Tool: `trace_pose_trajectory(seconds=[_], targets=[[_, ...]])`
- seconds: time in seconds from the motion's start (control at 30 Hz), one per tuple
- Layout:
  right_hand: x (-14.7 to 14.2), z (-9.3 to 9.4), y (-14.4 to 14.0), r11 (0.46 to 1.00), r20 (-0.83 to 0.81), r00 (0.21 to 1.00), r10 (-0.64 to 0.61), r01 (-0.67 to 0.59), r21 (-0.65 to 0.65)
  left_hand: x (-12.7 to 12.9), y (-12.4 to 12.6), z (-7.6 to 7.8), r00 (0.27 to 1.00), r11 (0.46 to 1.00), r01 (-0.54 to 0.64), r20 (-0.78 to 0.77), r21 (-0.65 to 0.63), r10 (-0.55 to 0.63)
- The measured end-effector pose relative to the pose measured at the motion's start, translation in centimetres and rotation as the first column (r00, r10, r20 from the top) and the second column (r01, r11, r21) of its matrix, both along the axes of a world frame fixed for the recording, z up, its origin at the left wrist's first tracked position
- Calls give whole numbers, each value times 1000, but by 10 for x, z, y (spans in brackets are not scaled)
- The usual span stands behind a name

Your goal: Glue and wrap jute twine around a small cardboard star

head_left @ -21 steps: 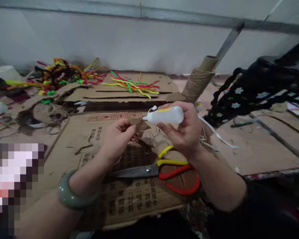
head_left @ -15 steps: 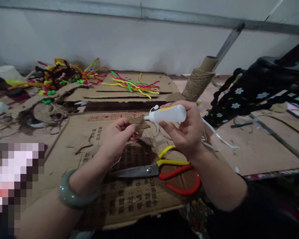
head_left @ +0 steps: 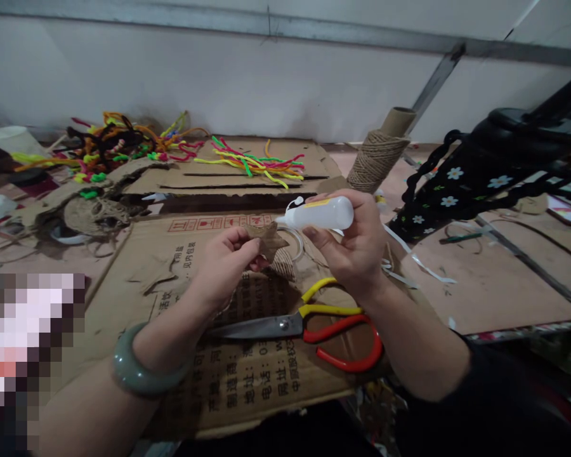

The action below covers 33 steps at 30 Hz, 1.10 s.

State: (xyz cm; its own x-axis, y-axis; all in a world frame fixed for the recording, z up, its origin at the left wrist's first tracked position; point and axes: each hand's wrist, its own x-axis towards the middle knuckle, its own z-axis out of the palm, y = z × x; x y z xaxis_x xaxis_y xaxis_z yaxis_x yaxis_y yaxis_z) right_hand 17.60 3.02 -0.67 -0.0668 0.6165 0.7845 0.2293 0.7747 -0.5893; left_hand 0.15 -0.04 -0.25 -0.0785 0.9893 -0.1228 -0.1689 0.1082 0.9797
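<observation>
My left hand [head_left: 223,263] pinches a small brown cardboard piece [head_left: 265,238] above a flattened cardboard box [head_left: 171,273]. A grey-green bangle [head_left: 140,374] circles that wrist. My right hand [head_left: 356,244] grips a small white glue bottle [head_left: 321,214] lying sideways, its nozzle pointing left, just above the piece's right tip. Whether the nozzle touches the piece I cannot tell. Below both hands lie scissors [head_left: 309,327] with red and yellow handles, blades pointing left.
A cone of brown twine [head_left: 378,158] stands behind the hands. Coloured pipe cleaners [head_left: 254,162] lie on cardboard at the back, with a bigger tangle [head_left: 114,143] to the left. A black flowered bag [head_left: 485,171] sits at the right. White strips [head_left: 409,254] trail nearby.
The glue bottle rose slightly and shifted a little to the right, its nozzle staying by the cardboard piece. The left hand has barely moved.
</observation>
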Motion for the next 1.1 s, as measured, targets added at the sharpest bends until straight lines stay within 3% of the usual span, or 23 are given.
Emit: trace_pose_trajectory(seconds=[0.23,0.67,1.1], targets=[[-2,1,-2,999,46,998,52,-53,11,-1,1,-1,1000,1000,16,-17,-3,-16],[-2,1,-2,1000,77,997,5,-6,8,-2,2,-3,993,1000,20,-112,-10,-21],[-1,-1,1,1000,42,999,8,-8,15,-1,-1,1,1000,999,4,23,-32,-4]])
